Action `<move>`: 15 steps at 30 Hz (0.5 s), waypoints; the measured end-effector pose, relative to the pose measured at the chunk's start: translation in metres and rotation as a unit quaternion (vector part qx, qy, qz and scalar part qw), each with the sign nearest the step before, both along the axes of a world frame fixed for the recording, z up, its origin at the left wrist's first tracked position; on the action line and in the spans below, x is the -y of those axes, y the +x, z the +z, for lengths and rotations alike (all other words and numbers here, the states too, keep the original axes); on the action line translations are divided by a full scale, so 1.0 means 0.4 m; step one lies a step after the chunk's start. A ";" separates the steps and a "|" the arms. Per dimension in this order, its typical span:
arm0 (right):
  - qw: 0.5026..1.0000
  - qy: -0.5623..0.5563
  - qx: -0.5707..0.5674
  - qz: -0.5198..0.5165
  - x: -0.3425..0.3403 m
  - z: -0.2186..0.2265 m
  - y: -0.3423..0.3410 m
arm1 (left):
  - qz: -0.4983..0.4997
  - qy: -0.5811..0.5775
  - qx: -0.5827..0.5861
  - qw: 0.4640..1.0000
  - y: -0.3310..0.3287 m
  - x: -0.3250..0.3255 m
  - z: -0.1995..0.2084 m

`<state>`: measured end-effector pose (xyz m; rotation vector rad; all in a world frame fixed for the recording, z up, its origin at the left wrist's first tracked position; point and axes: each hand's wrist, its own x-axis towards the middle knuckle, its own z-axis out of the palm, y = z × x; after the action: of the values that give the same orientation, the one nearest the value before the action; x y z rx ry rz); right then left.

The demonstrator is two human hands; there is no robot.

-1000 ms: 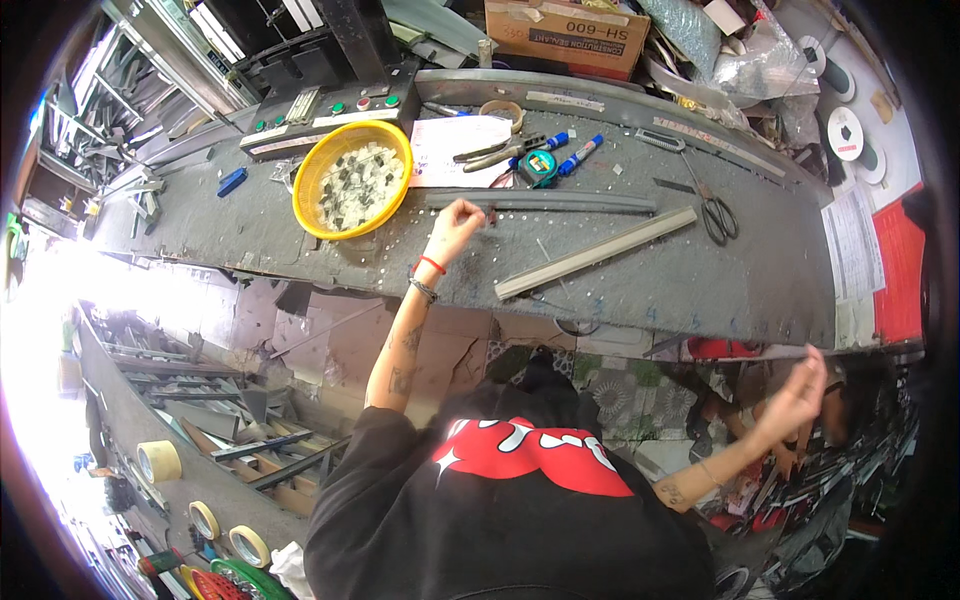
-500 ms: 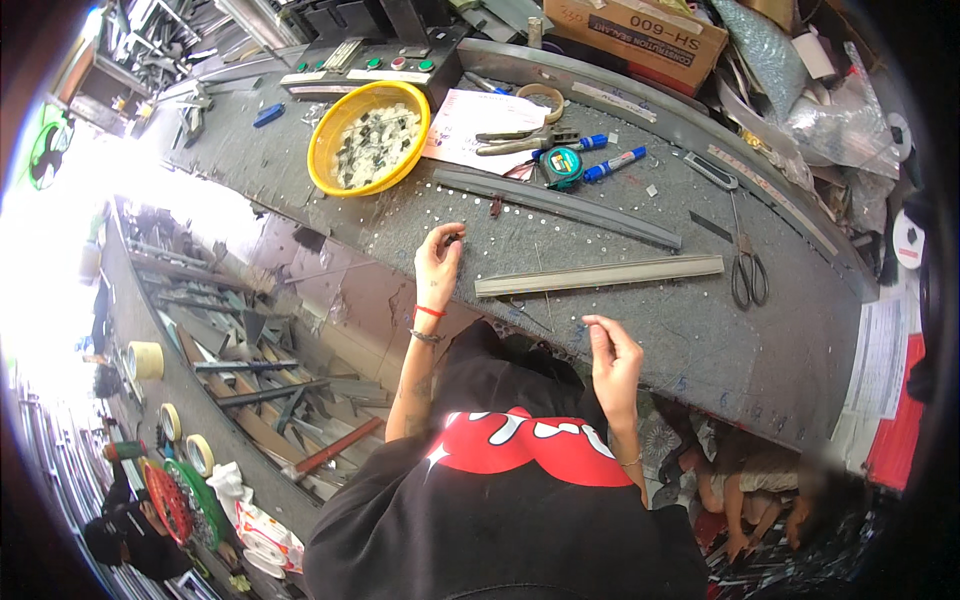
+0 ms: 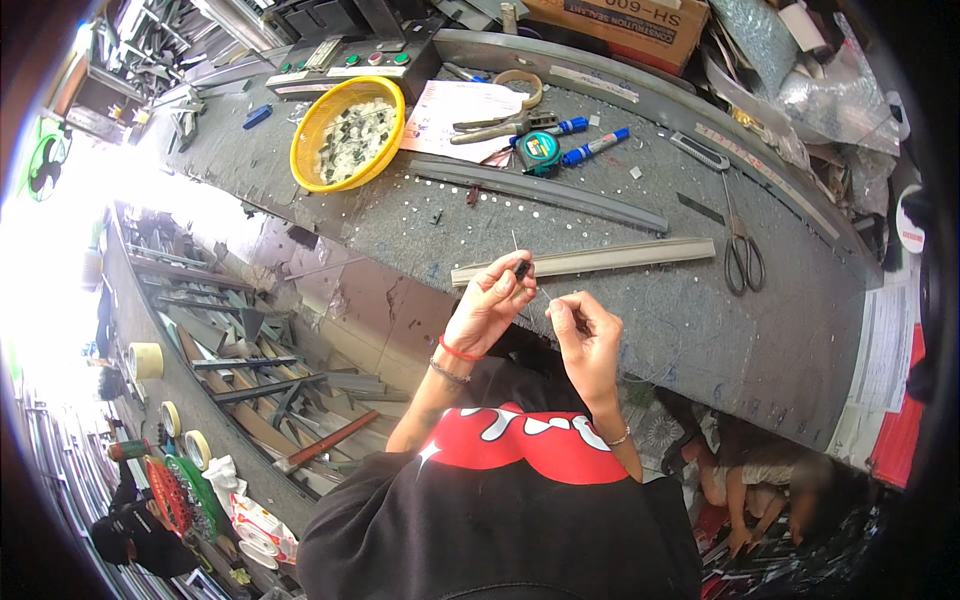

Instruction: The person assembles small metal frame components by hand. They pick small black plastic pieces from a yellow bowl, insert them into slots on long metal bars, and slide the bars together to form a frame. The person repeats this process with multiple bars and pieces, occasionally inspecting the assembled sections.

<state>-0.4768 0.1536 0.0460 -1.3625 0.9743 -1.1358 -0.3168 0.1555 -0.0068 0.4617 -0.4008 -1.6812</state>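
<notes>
My left hand (image 3: 488, 304) pinches a small black part (image 3: 521, 268) with a thin wire sticking up from it, at the near edge of the grey workbench (image 3: 640, 330). My right hand (image 3: 586, 335) is close beside it, fingers closed on the thin wire's other end. Both hands hover just in front of a pale metal strip (image 3: 585, 260) lying on the bench. A longer dark metal strip (image 3: 540, 190) lies beyond it. A yellow bowl (image 3: 345, 132) of small black and white parts stands at the far left of the bench.
Scissors (image 3: 740, 245), a tape measure (image 3: 541, 154), blue markers (image 3: 595, 147), pliers (image 3: 495, 125), a paper sheet (image 3: 450, 110) and a tape roll (image 3: 520, 85) lie on the bench. A cardboard box (image 3: 610, 20) and plastic bags stand behind. Metal profiles and tape rolls (image 3: 145, 360) crowd the floor left.
My right hand rose from below the bench to meet my left. My left hand drew back from the strips to the near edge, now pinching the small black part.
</notes>
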 end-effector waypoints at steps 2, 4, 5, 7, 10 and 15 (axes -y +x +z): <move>1.000 0.014 0.000 -0.019 -0.005 0.006 -0.001 | -0.016 0.006 -0.010 1.000 -0.011 0.001 -0.004; 1.000 -0.003 -0.008 -0.023 -0.004 0.011 -0.001 | -0.039 0.011 -0.015 0.999 -0.020 0.003 -0.004; 1.000 -0.008 -0.009 -0.023 -0.003 0.013 -0.001 | -0.049 0.011 -0.019 0.999 -0.024 0.003 -0.003; 0.999 -0.006 -0.026 -0.024 0.001 0.015 -0.003 | -0.060 -0.001 0.016 0.998 -0.031 0.001 -0.001; 0.998 -0.019 -0.053 -0.021 0.006 0.010 -0.004 | -0.046 -0.003 0.060 0.997 -0.038 -0.005 -0.001; 0.997 -0.031 -0.066 -0.012 0.003 -0.008 -0.001 | -0.033 -0.018 0.056 0.998 -0.043 -0.016 -0.004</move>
<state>-0.4773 0.1524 0.0429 -1.4938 1.0592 -1.1120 -0.3339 0.1619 -0.0085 0.5215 -0.5325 -1.7142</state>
